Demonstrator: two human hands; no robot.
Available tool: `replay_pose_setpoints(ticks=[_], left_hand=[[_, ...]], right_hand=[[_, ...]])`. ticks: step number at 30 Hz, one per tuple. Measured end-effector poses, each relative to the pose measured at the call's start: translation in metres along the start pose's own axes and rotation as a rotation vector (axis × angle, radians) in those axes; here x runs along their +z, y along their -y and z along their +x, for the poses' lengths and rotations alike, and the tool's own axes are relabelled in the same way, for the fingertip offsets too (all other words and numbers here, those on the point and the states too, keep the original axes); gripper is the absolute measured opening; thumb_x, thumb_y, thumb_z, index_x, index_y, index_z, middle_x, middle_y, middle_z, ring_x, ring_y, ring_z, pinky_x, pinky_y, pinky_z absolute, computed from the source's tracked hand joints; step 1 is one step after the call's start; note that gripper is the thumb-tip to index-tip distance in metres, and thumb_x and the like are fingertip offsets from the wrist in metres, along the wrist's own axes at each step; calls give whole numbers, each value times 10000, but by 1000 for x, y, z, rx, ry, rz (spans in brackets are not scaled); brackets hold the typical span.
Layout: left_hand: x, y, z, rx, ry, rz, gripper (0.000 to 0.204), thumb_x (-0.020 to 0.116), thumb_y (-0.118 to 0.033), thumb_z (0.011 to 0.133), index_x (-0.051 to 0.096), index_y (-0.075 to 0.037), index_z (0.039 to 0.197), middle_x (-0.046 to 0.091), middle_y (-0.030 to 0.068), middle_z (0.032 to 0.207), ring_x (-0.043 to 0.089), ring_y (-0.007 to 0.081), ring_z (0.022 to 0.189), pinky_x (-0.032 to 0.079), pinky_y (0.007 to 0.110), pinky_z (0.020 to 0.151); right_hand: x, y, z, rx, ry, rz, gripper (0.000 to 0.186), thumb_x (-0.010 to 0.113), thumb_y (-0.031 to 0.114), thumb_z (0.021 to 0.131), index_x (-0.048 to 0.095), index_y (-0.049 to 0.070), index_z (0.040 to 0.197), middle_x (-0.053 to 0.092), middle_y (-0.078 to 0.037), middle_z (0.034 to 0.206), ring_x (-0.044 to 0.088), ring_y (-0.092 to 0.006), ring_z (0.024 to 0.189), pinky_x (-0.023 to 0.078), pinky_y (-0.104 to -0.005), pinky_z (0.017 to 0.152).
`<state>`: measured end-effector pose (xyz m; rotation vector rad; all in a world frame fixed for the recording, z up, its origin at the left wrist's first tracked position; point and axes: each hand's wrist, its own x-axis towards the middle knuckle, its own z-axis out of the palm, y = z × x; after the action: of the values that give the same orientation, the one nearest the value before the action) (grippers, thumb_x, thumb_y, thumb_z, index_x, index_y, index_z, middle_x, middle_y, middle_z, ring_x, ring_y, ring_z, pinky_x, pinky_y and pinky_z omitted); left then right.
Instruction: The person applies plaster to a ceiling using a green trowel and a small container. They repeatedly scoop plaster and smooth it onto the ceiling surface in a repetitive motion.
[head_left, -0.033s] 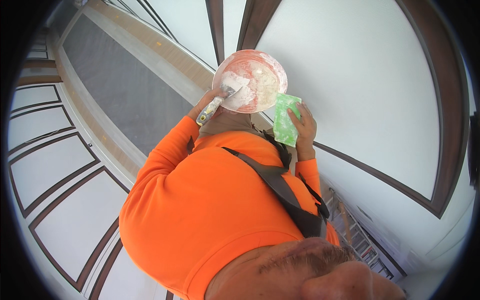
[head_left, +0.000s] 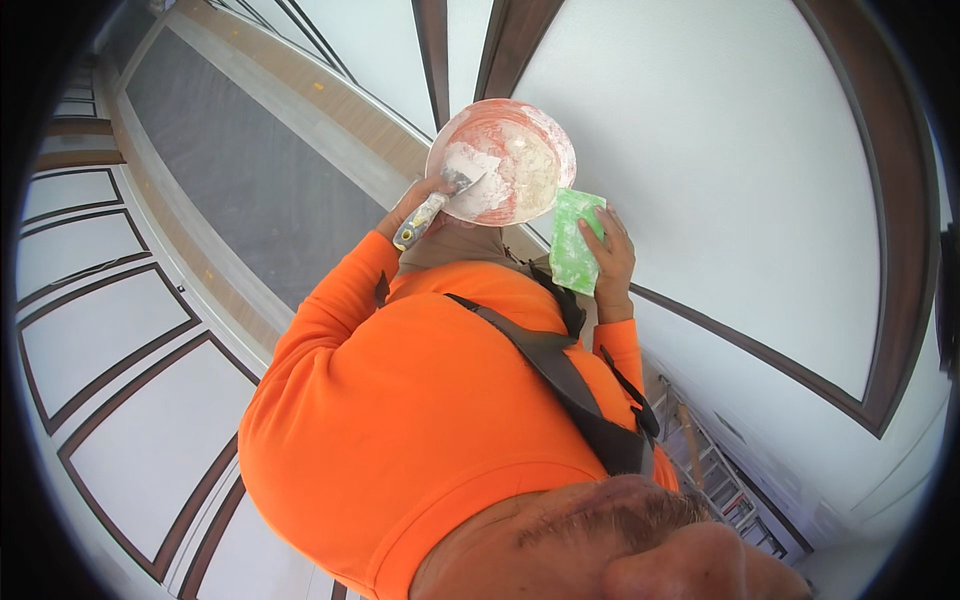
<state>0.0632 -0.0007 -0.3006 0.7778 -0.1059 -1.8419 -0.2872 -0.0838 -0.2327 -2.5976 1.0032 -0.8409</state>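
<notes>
My left hand (head_left: pixel 412 207) is closed at the near left side of a round reddish bowl (head_left: pixel 500 112), holding it together with a putty knife (head_left: pixel 421 221). The knife's worn grey and yellow handle points back toward me; its blade reaches over the bowl. White and cream paste (head_left: pixel 528 165) coats much of the bowl's inside. To the right, my right hand (head_left: pixel 614 252) grips a flat green rectangular piece (head_left: pixel 573 250) streaked with white. Its upper end is at the bowl's right rim; whether they touch, I cannot tell. Some fingers of both hands are hidden.
A white wall panel (head_left: pixel 700 170) with dark brown trim (head_left: pixel 905 230) rises close on my right. A grey floor covering (head_left: pixel 240 150) runs along the floor to the left, with more panelled wall (head_left: pixel 125 400) beyond. A metal ladder (head_left: pixel 725 485) stands at the lower right.
</notes>
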Motion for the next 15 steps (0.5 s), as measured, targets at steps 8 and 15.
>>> replay_pose_setpoints(ticks=[8, 15], left_hand=[[1, 6, 4, 17, -44, -36, 604, 592, -170, 876, 447, 58, 1416, 658, 205, 1260, 699, 333, 1083, 604, 504, 920], [-18, 8, 7, -18, -31, 55, 591, 608, -187, 881, 473, 49, 1406, 650, 193, 1288, 684, 293, 1129, 558, 439, 1007]], right_hand=[[-26, -16, -10, 63, -65, -74, 380, 685, 60, 830, 756, 154, 1191, 648, -136, 1323, 606, -391, 1279, 547, -435, 1023], [-19, 2, 14, 4, -234, 4, 319, 735, 21, 835, 764, 102, 1142, 654, -151, 1297, 624, -389, 1252, 539, -459, 1056]])
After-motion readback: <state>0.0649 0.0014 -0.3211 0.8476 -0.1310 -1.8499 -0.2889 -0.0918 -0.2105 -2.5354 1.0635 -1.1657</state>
